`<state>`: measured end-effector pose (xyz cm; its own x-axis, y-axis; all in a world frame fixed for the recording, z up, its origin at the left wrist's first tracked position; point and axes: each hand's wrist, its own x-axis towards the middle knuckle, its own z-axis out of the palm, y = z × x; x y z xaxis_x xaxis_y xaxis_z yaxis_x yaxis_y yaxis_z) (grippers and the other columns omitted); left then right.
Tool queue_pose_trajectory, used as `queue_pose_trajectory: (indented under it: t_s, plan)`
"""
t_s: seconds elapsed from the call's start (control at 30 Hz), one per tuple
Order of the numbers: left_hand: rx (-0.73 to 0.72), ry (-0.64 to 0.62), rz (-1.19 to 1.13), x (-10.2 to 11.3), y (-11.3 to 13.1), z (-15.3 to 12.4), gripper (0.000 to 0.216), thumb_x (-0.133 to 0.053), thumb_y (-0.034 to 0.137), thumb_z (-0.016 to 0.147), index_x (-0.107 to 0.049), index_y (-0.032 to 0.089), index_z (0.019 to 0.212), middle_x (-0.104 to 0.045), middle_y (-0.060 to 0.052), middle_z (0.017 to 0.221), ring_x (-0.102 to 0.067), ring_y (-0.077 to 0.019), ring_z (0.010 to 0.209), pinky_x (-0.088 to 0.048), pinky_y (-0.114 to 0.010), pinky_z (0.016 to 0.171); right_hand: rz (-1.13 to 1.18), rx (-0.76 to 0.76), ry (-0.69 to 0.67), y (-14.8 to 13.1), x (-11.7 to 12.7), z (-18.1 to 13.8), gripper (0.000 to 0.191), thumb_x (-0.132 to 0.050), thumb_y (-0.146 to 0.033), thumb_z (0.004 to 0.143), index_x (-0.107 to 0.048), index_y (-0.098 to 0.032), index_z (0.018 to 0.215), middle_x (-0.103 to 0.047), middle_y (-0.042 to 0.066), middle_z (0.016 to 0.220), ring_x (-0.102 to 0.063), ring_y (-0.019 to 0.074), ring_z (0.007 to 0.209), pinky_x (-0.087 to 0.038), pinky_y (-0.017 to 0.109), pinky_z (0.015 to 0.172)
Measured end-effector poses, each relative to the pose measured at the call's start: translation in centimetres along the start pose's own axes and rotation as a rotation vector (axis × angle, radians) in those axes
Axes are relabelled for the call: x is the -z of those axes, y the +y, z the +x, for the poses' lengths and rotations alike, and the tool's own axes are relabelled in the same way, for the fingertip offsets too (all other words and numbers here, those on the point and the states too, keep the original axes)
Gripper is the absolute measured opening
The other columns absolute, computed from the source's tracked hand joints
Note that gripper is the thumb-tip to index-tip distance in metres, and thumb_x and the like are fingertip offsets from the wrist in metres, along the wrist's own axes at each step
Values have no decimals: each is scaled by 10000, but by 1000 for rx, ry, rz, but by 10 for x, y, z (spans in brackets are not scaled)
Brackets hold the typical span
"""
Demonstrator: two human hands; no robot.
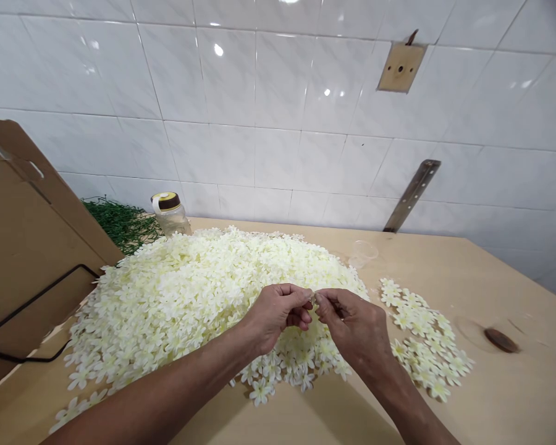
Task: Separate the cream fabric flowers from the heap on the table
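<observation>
Head view: the left hand [275,312] and right hand [359,324] meet, fingers [299,299] pinching a tiny, unidentifiable piece [314,298] by the heaped blossoms [204,278] on the bench [509,402]; these look light, soft, best gripped centrally.

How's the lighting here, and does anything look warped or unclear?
In the head view, glare dots the wall tiles; soft shadows darken the near table; the wall plate and metal strip lean right, possibly lens distortion; detail where the left hand and right hand meet is too small to read.
</observation>
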<state>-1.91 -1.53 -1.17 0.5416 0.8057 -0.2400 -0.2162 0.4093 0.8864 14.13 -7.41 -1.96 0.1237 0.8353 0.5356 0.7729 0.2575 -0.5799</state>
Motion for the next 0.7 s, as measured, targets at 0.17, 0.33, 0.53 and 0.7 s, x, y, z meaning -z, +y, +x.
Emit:
queue_pose_trajectory:
  t_s: [0.17,0.33,0.53,0.7]
  plan:
    - [67,-36,-49,2,-2,3,284,-794,344,725,-628,114,720,-637,-49,686,-575,-98,547,-456,-225,540,-7,3,13,-2,0,1,183,-574,-308,917,-714,-214,845,-732,22,714,-671,169,594,-510,269,581]
    - [107,-79,-90,4,-3,5,242,-774,309,737,-644,105,735,-638,-49,691,-574,-99,553,-460,-222,537,41,-77,-17,0,0,1,183,-564,-325,910,-680,-208,829,-707,23,698,-657,168,582,-506,269,573]
    - [108,-118,-113,6,-1,5,205,-748,292,754,-658,108,741,-633,-43,650,-567,-103,535,-460,-227,539,295,-278,-110,-5,0,1,269,-552,-445,932,-651,-201,874,-702,32,704,-694,181,599,-544,266,579]
    - [82,-134,-144,7,0,6,206,-751,292,749,-659,109,771,-650,-45,716,-579,-102,542,-468,-239,544,496,-427,-158,-2,1,4,358,-580,-539,906,-644,-186,905,-685,31,666,-684,187,615,-560,289,611]
